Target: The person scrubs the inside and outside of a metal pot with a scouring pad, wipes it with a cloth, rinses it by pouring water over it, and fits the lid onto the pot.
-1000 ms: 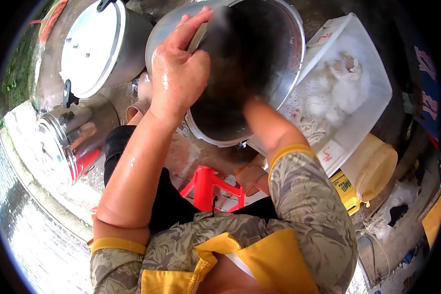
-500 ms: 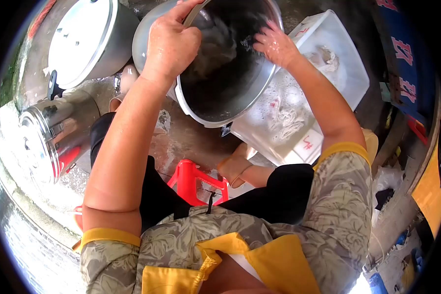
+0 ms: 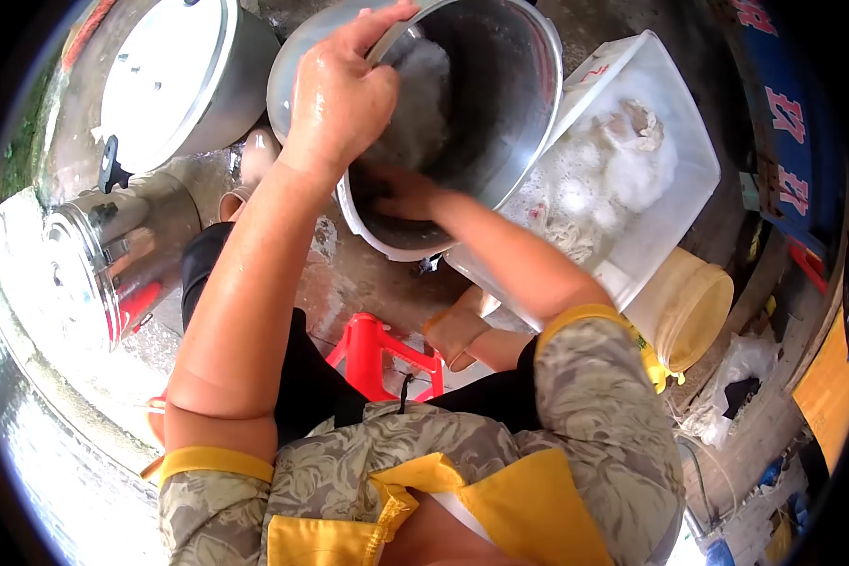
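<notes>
A large metal pot (image 3: 495, 104) is tilted with its mouth toward me. My left hand (image 3: 344, 99) is closed on the upper left of its rim. Inside the pot, low near the front wall, lies my right hand (image 3: 407, 195), its fingers apart and partly in shadow. Whitish suds or a blurred wet patch (image 3: 420, 94) shows on the pot's inner left side. Right of the pot, a translucent plastic tub (image 3: 684, 179) holds foamy water and pale cloth (image 3: 637, 127). Neither hand touches the tub.
A lidded pot (image 3: 165, 80) stands at upper left, with a steel container (image 3: 146, 226) below it. A red stool (image 3: 366, 358) is between my legs. A beige bucket (image 3: 693, 311) lies beside the tub, near a clear plastic bag (image 3: 745, 363). A blue sign is at right.
My right hand has moved from the pot's right rim down to the lower left inside. My left hand keeps its grip on the rim. The view has shifted slightly.
</notes>
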Motion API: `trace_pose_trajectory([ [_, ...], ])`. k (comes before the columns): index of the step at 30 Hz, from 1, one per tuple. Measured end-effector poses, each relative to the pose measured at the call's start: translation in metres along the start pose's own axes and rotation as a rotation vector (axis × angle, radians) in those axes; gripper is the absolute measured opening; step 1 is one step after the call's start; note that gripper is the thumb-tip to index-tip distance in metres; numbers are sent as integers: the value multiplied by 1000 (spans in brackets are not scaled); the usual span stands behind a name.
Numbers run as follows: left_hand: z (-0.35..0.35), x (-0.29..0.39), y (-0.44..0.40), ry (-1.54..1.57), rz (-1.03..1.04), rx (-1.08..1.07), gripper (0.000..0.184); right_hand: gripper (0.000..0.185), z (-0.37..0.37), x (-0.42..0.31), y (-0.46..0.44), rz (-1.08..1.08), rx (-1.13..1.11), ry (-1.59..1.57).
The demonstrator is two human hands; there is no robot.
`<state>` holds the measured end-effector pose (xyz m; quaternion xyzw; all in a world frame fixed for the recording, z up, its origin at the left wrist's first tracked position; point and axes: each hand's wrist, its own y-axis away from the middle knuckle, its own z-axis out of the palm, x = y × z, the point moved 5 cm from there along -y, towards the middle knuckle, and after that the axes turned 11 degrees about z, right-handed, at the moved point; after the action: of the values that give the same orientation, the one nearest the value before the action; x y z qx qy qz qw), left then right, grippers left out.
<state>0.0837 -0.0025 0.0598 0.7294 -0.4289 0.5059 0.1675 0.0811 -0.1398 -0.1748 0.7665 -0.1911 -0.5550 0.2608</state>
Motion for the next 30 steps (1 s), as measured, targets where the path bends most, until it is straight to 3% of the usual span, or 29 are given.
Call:
trace_pose_trajectory([
  [3,2,3,3,182,-11,28,54,55,-101,40,31,287,-93,1096],
  [4,2,3,2,185,-11,30,54,49,-136,18,37,283,-25,1407],
  [6,4,1,2,264,-61,17,53,41,-179,6,14,-83,373,1670],
  [7,4,0,1,257,-62,20,53,41,-183,10,1,-91,375,1667],
  [9,2,-2,3,165,-111,31,51,36,-173,6,-20,-255,735,1671],
  [10,2,-1,2,155,-110,33,51,36,-155,18,-31,-263,742,1665],
  [12,2,6,1,188,58,45,50,35,-116,45,-50,74,808,1365],
  [14,2,-5,1,104,71,50,49,39,-62,48,-67,458,243,1132],
  [15,0,0,0,89,16,20,49,40,-38,41,-70,484,195,946],
  [17,3,-5,-4,98,28,16,51,42,2,-10,-73,189,298,444],
  [20,4,-1,-3,36,61,22,52,46,15,-81,-46,-84,168,-341],
  [21,4,1,-4,12,68,28,53,48,9,-99,-26,-104,107,-518],
  [23,5,-5,1,155,-202,-12,52,51,4,-94,9,-128,68,-554],
  [25,5,-5,1,217,-256,-17,52,55,1,-30,31,-135,139,-110],
  [26,5,-5,0,247,-283,-19,52,58,-19,18,47,33,62,272],
  [27,4,-5,-1,212,-154,-20,53,54,-64,13,69,322,11,708],
  [28,2,-1,-2,172,-24,-13,53,50,-107,22,80,266,158,1111],
  [30,0,3,-3,176,-12,-53,54,50,-163,10,89,80,359,1378],
])
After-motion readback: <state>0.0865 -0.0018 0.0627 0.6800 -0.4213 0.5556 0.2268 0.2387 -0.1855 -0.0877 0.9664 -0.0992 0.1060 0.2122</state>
